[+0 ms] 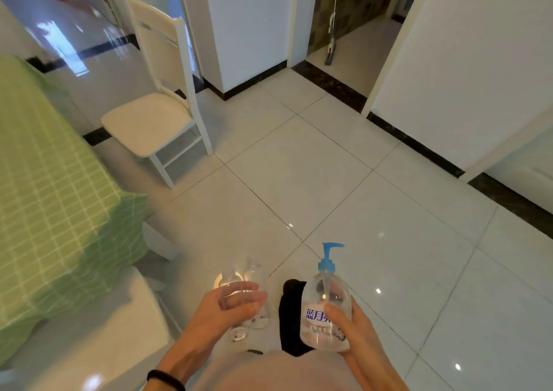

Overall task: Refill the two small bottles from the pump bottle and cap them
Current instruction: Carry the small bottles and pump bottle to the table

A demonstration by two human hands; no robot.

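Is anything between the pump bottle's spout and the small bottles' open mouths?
Nothing visible. The right hand holds the pump bottle upright, and the left hand holds both small bottles with no caps visible on them. Only open air separates them; the spout points right, away from them.

I see clear, glossy plastic in the two small bottles [244, 298] and the pump bottle [324, 309], its pump [327, 256] matt blue plastic. The floor [344, 187] is polished, reflective tile; the desk [45, 181] wears green checked cloth.
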